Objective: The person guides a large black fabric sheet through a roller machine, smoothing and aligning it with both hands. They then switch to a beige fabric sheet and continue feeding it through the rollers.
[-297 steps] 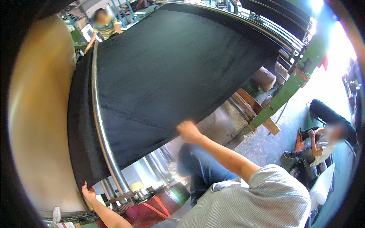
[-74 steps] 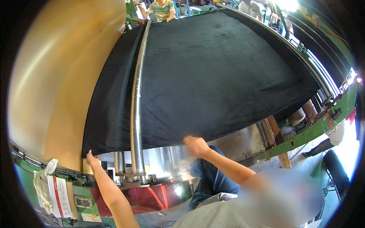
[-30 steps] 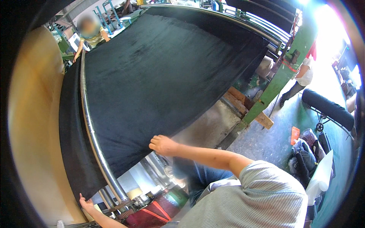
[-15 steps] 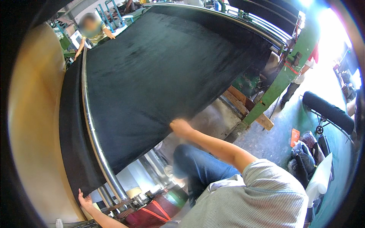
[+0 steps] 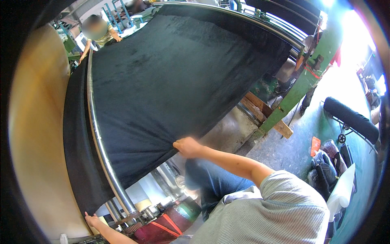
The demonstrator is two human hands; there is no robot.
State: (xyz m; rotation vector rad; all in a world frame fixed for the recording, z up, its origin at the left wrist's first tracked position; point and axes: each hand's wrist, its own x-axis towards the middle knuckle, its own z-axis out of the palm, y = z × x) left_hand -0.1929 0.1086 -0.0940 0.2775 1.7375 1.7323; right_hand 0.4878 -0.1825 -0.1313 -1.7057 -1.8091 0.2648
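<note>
A wide sheet of black fabric point(image 5: 162, 81) stretches from a far roller down over a shiny metal bar point(image 5: 101, 150) on the left. My right hand point(image 5: 187, 147) is closed on the fabric's near edge, and creases fan out from its grip. At the lower left, my left hand point(image 5: 92, 220) pinches the fabric's bottom corner between thumb and fingers, beside a large tan drum point(image 5: 38, 134). Past the bar, the fabric hangs against that drum. At the far left end, another person point(image 5: 99, 34) has both hands by the fabric's opposite edge.
Gears and shaft ends point(image 5: 140, 217) sit close to my left forearm. A green machine post point(image 5: 302, 87) rises at the right, with wooden beams point(image 5: 268, 114) at its foot. Farther right stand a black fabric roll point(image 5: 351, 120) on a wheeled cart and several plastic-wrapped bundles point(image 5: 325, 166).
My right hand has moved a little left and nearer to me, pulling the fabric edge into sharper creases. My left hand has dropped slightly, and its fingers have closed on the corner.
</note>
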